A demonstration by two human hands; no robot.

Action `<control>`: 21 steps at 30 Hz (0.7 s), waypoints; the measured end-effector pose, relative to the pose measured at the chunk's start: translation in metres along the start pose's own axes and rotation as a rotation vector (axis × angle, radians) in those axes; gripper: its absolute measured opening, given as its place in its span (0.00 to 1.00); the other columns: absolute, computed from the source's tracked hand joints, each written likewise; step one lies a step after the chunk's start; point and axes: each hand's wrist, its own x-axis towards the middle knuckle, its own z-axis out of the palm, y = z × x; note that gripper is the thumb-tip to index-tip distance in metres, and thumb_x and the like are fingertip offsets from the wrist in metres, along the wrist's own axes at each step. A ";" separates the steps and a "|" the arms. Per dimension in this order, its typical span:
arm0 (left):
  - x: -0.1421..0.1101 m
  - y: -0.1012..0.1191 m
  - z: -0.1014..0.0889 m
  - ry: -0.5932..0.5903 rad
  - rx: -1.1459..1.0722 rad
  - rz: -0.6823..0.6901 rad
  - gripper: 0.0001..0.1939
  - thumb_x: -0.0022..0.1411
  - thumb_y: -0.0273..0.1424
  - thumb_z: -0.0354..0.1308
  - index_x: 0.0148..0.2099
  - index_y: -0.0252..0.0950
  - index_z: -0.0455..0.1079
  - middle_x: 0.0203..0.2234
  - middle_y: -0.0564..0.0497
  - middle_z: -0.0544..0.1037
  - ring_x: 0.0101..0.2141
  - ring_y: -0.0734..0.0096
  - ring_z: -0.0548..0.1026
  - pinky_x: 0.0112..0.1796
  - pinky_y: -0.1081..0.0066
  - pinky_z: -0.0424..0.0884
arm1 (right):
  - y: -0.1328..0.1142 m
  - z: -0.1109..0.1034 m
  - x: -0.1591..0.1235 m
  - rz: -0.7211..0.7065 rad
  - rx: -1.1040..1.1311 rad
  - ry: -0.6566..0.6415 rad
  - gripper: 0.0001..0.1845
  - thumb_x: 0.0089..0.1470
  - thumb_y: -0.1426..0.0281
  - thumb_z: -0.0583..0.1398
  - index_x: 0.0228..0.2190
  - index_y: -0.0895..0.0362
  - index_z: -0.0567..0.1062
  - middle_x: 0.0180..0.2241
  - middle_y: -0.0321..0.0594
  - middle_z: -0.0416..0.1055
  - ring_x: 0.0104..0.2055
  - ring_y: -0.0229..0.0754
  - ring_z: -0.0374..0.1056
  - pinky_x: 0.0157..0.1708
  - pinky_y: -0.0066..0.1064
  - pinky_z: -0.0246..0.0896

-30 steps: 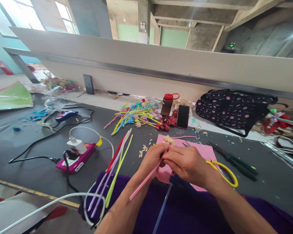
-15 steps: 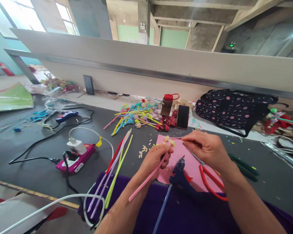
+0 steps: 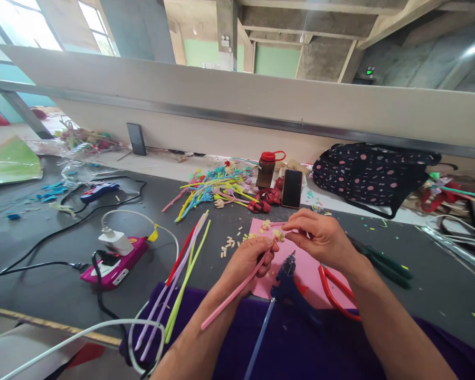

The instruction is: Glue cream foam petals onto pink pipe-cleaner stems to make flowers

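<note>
My left hand (image 3: pixel 252 257) is closed around a pink fuzzy stem (image 3: pixel 231 301) that slants down over my wrist. At its top end a small pale-yellow flower (image 3: pixel 278 235) shows above my thumb. My right hand (image 3: pixel 319 236) is close by on the right, its thumb and forefinger nearly together at the flower's edge; anything between them is too small to make out. Behind lies another pale-yellow flower (image 3: pixel 265 225) on the pink sheet (image 3: pixel 261 285). A blue glue gun (image 3: pixel 285 279) sits below my hands, with red-handled scissors (image 3: pixel 332 290) under my right wrist.
Purple and green stems (image 3: pixel 188 264) lie left, beside a magenta power strip (image 3: pixel 121 264) with cables. Several cream bits (image 3: pixel 227 245) are scattered near the sheet. Behind are a heap of colourful stems (image 3: pixel 217 187), a bottle (image 3: pixel 266 171), a phone (image 3: pixel 292 189) and dark-green-handled pliers (image 3: pixel 388 266).
My right hand drew away from the flower to the right, uncovering the glue gun and red scissors, then came back to the flower's edge. My left hand keeps its hold; the view shifted slightly.
</note>
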 end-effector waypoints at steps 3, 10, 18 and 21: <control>0.000 0.002 0.001 0.013 -0.005 0.004 0.10 0.54 0.35 0.55 0.28 0.32 0.67 0.13 0.59 0.60 0.12 0.85 0.52 0.14 0.79 0.44 | -0.002 -0.008 0.000 0.026 -0.026 0.082 0.06 0.53 0.73 0.59 0.35 0.56 0.75 0.32 0.39 0.72 0.32 0.37 0.68 0.30 0.27 0.62; 0.000 0.000 0.000 0.013 0.009 0.013 0.11 0.55 0.35 0.54 0.28 0.31 0.67 0.13 0.59 0.60 0.12 0.85 0.52 0.14 0.79 0.43 | -0.006 -0.008 -0.002 0.007 -0.100 0.035 0.06 0.54 0.72 0.58 0.35 0.57 0.75 0.32 0.39 0.72 0.31 0.35 0.68 0.31 0.26 0.62; 0.003 -0.002 -0.004 0.027 0.004 0.034 0.11 0.55 0.35 0.55 0.27 0.32 0.66 0.13 0.58 0.61 0.13 0.85 0.53 0.15 0.79 0.44 | -0.016 0.006 -0.004 -0.089 -0.070 0.000 0.07 0.56 0.72 0.56 0.35 0.57 0.74 0.32 0.40 0.72 0.33 0.36 0.68 0.32 0.26 0.63; 0.004 -0.004 -0.004 0.024 -0.005 0.043 0.12 0.55 0.35 0.55 0.25 0.32 0.65 0.14 0.58 0.61 0.14 0.85 0.54 0.15 0.79 0.45 | -0.025 0.012 -0.009 -0.137 -0.091 -0.084 0.06 0.57 0.73 0.55 0.33 0.56 0.73 0.32 0.39 0.72 0.36 0.38 0.68 0.34 0.27 0.62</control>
